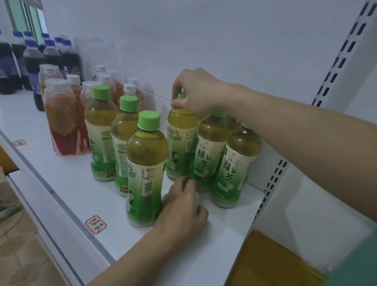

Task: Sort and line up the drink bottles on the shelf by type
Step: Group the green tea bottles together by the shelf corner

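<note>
Seven or so green tea bottles (210, 149) crowd the right end of the white shelf (69, 173), close enough that I judge a turn of one could knock its neighbours over. The right hand (197, 90) pinches the cap of a rear green tea bottle (179, 142). The left hand (182, 208), fingers curled, touches bottle bases; I cannot tell whether it grips anything.
</note>
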A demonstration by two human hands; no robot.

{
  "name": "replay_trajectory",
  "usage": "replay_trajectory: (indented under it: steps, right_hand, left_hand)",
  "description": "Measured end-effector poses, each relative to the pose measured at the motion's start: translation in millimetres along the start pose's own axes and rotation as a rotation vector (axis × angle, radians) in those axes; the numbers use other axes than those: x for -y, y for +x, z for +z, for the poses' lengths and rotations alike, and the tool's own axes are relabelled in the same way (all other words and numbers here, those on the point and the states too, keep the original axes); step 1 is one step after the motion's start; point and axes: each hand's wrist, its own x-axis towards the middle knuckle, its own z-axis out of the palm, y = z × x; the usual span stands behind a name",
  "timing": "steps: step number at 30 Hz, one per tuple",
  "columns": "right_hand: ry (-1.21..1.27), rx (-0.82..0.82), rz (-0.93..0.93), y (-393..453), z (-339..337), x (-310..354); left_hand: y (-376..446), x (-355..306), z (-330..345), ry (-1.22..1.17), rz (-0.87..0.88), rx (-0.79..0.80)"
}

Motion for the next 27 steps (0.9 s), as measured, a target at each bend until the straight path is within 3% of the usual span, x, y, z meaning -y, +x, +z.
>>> replay_trajectory:
  steps: [8,13,15,18,20,22,25,27]
  right_hand:
    - [-0.003,0.021,0.094,2,3,-13]
    - [-0.13,0.052,0.042,-6,2,-12]
    - [-0.184,-0.039,0.036,-18,1,-7]
    - [0.071,-0.286,-0.056,-49,-5,13]
    - [0.335,-0.288,-0.075,-71,-8,36]
    - [0.474,-0.184,-0.058,-85,-8,61]
    - [0.258,-0.154,-0.059,-88,8,83]
    - [0.148,-0.205,-0.035,-87,14,89]
  left_hand:
    - [-1,0,-2,0.002,-0.004,0.038]
    - [-29,5,-30,0.049,0.174,0.225]
    - [-50,19,-50,0.049,0.273,0.272]
    - [-74,47,-86,-0.007,0.375,0.305]
    - [-78,67,-107,-0.061,0.37,0.281]
    - [-76,80,-122,-0.102,0.309,0.213]
    - [-67,95,-128,-0.17,0.23,0.007]
    - [-64,98,-124,-0.227,0.193,-0.04]
